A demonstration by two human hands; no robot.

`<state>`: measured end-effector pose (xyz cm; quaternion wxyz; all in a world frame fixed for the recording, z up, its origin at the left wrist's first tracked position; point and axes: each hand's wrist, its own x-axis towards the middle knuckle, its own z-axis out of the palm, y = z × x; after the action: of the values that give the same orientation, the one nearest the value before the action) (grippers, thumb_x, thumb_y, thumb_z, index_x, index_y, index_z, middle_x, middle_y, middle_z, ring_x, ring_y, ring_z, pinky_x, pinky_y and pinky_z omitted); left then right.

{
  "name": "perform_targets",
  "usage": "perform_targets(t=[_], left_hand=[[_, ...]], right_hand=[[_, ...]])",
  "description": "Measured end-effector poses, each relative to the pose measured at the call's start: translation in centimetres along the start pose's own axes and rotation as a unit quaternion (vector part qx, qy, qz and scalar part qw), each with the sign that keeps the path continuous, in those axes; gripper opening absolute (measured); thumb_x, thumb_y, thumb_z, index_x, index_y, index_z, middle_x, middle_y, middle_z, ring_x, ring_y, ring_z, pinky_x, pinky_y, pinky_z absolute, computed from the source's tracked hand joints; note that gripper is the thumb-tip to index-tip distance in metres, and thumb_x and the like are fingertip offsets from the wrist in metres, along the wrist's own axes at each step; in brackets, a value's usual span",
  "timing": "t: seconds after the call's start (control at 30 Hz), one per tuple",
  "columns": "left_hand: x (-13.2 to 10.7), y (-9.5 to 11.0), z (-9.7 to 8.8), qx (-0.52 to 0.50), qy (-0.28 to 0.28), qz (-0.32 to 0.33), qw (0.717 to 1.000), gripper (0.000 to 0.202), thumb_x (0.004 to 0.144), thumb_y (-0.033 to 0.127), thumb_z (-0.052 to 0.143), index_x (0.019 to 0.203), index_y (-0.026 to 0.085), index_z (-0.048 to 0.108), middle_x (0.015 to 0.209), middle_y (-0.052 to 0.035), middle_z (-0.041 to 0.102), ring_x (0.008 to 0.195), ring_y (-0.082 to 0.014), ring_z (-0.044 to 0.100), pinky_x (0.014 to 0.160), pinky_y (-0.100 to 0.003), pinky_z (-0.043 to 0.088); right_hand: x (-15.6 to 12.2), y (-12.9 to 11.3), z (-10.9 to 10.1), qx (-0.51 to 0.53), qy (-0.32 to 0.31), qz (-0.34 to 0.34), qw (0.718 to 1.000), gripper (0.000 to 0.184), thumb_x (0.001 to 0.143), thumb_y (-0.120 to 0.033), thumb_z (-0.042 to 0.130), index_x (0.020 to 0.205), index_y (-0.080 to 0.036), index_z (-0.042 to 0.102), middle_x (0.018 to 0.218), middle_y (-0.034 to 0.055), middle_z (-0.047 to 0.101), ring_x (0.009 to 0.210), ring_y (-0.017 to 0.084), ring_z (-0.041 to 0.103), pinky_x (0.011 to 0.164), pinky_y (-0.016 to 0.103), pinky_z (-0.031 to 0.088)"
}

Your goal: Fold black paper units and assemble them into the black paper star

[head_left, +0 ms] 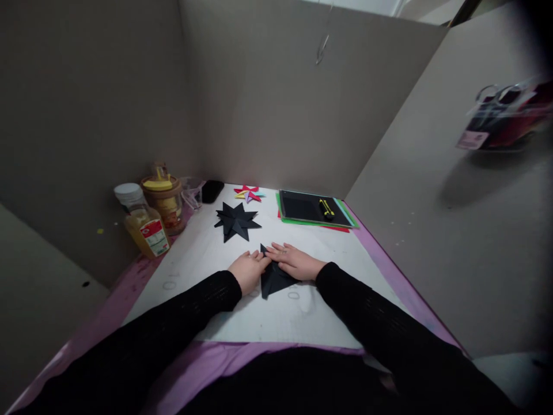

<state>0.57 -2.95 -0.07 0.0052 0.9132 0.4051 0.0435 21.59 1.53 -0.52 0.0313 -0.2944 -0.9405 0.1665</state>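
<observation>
On the white board point(242, 323) in front of me lies a black folded paper point(276, 282) with pointed corners. My left hand point(249, 272) is closed at its left edge, the fingers bent and partly hidden. Across the upper part of the paper lies my right hand point(296, 262), palm down with its fingers stretched out flat. The two hands nearly meet at the fingertips. Just beyond them sits a black many-pointed paper star point(237, 221).
A stack of coloured sheets point(298, 207) with a yellow-and-black cutter point(327, 208) lies back right. Small coloured folded pieces point(249, 193) and a black phone point(211, 191) are at the back. Left stand a glue bottle point(149, 233) and a jar point(166, 202). Grey panels point(276, 115) enclose the table.
</observation>
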Motion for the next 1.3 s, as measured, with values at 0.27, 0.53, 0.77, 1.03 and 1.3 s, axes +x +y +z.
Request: perform_targets(t=[0.27,0.53,0.77,1.03,1.3], left_hand=[[0.0,0.4,-0.4,0.061,-0.037,0.025,0.997,0.048,0.078,0.02,0.049,0.126,0.018,0.048,0.121,-0.0195,0.052,0.112,-0.0311,0.048,0.093,-0.045,0.034],[0.2,0.9,-0.6,0.069,-0.043,0.013,0.997,0.049,0.078,0.022,0.05,0.126,0.018,0.048,0.124,-0.0216,0.05,0.112,-0.0327,0.047,0.093,-0.046,0.032],[0.1,1.3,-1.3,0.059,-0.042,0.005,0.997,0.044,0.079,0.022,0.049,0.123,0.017,0.05,0.118,-0.02,0.054,0.108,-0.0294,0.05,0.093,-0.043,0.033],[0.0,1.3,-1.2,0.07,-0.041,0.008,0.997,0.046,0.079,0.022,0.049,0.124,0.017,0.048,0.121,-0.0203,0.052,0.11,-0.0302,0.05,0.09,-0.042,0.034],[0.0,1.1,-1.0,0.069,-0.038,0.014,0.997,0.047,0.077,0.023,0.052,0.124,0.017,0.048,0.12,-0.0199,0.052,0.108,-0.0297,0.049,0.09,-0.042,0.034]], right_hand=[[0.2,0.1,0.1,0.016,0.004,0.004,1.0,0.055,0.085,-0.014,0.036,0.139,-0.024,0.031,0.144,0.005,0.031,0.136,0.023,0.018,0.106,0.051,0.018],[0.4,0.0,0.4,-0.006,0.059,0.016,0.998,0.052,0.086,-0.019,0.037,0.137,-0.023,0.034,0.14,0.0045,0.039,0.133,0.025,0.026,0.104,0.049,0.026],[1.6,-0.2,0.2,-0.059,0.077,0.016,0.995,0.048,0.085,-0.02,0.04,0.133,-0.022,0.041,0.135,0.007,0.046,0.129,0.027,0.034,0.1,0.049,0.032],[2.1,0.1,0.6,-0.076,0.093,0.032,0.992,0.05,0.085,-0.021,0.039,0.134,-0.019,0.039,0.136,0.0099,0.044,0.129,0.026,0.034,0.099,0.048,0.034],[2.1,-0.3,0.7,-0.082,0.092,0.043,0.991,0.05,0.085,-0.021,0.038,0.134,-0.018,0.039,0.136,0.0102,0.044,0.129,0.026,0.035,0.099,0.05,0.033]])
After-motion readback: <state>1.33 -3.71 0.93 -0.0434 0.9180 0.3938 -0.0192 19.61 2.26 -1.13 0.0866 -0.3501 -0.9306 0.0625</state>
